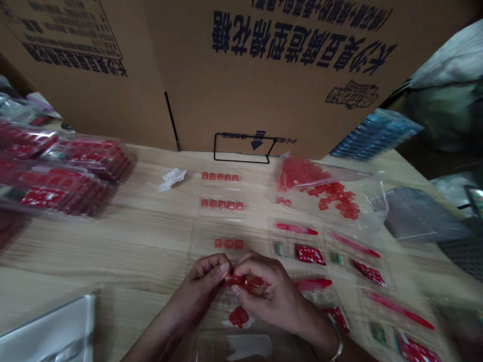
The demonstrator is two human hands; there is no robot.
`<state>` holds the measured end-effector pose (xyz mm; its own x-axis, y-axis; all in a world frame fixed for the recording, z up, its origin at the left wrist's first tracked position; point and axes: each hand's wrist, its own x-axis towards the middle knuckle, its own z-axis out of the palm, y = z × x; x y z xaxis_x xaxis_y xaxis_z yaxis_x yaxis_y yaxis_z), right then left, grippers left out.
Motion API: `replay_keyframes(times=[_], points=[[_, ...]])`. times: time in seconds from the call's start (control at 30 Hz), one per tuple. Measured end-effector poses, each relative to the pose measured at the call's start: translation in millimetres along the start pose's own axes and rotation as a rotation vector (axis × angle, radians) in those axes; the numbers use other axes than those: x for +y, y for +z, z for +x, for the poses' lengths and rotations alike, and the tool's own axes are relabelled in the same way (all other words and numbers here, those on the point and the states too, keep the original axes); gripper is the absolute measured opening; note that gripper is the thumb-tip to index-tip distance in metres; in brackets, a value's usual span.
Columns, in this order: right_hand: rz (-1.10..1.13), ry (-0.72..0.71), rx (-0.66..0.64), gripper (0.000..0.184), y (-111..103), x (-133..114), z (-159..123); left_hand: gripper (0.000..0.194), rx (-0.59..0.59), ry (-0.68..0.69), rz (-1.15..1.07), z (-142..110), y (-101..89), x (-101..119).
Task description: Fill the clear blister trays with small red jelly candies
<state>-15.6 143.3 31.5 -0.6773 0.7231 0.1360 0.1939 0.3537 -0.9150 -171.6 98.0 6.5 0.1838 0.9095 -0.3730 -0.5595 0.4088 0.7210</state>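
Note:
Both of my hands meet in front of me, over a clear plastic tray point(198, 234). My left hand point(209, 276) pinches one end of a small red translucent piece point(237, 280) between thumb and fingertips. The fingers of my right hand point(269, 289) are closed round more such red pieces point(254, 284), touching the one at the left fingertips. Just below the hands lies a little heap of red pieces point(239, 317). Beyond them, keycap-like red pieces point(228, 244) sit in a short row, with two longer rows point(222, 204) farther back.
A large cardboard box point(241, 90) walls off the back. Stacked red-filled packs point(68, 171) stand left; a white tray point(49, 327) lies front left. To the right are an open bag of red pieces point(335, 196), clear trays with red pens point(297, 229), and crumpled tissue point(172, 179) lies left-centre.

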Motion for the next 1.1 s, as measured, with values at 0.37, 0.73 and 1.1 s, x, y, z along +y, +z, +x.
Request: replay_keyframes(times=[0.37, 0.73, 1.1], points=[[-0.052, -0.13, -0.002, 0.015, -4, -2, -3, 0.038, -0.049, -0.049, -0.12, -3, 6.6, -1], [0.486, 0.389, 0.067, 0.03, -3, 20, -2, 0.031, 0.059, 0.086, 0.263, -1, -5.8, 7], [0.403, 0.335, 0.065, 0.022, 0, 18, -1, 0.026, 0.092, 0.148, 0.319, -1, -1.0, 9]])
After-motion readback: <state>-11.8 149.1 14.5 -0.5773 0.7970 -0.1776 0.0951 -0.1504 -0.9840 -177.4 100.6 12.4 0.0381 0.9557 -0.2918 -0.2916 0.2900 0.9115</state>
